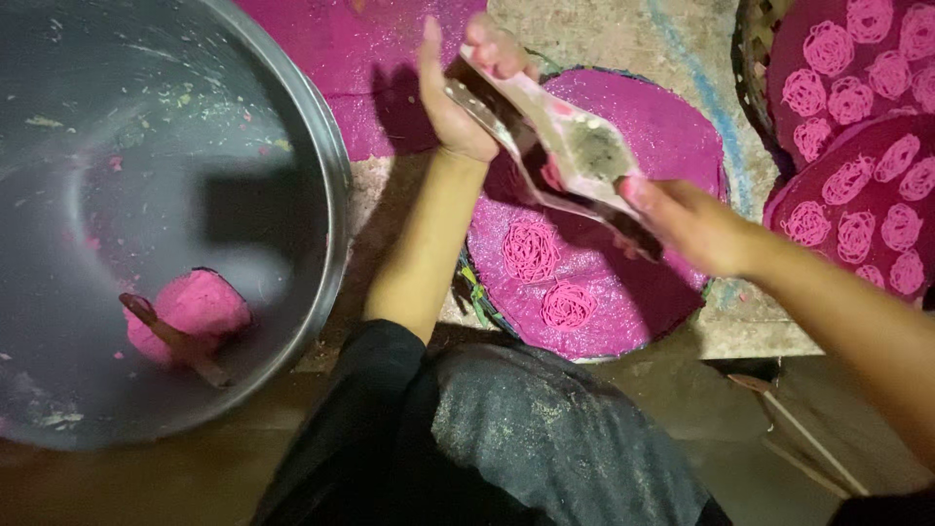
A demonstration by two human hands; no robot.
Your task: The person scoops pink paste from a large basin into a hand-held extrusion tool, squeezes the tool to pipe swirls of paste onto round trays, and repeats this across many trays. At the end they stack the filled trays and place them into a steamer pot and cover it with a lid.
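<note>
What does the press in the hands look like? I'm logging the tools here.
The press is a long two-handled tool, pale and pink-stained, apparently wood with metal strips. Its wide middle has a round grey well. It is tilted above a round pink tray. The left hand holds the far handles, the right hand the near ones.

A rough, speckled concrete floor [672, 44] fills the upper middle of the frame, crossed by a faint blue streak [703, 93]. Lower down it turns brown and dim, with shadow along the bottom edge.
</note>
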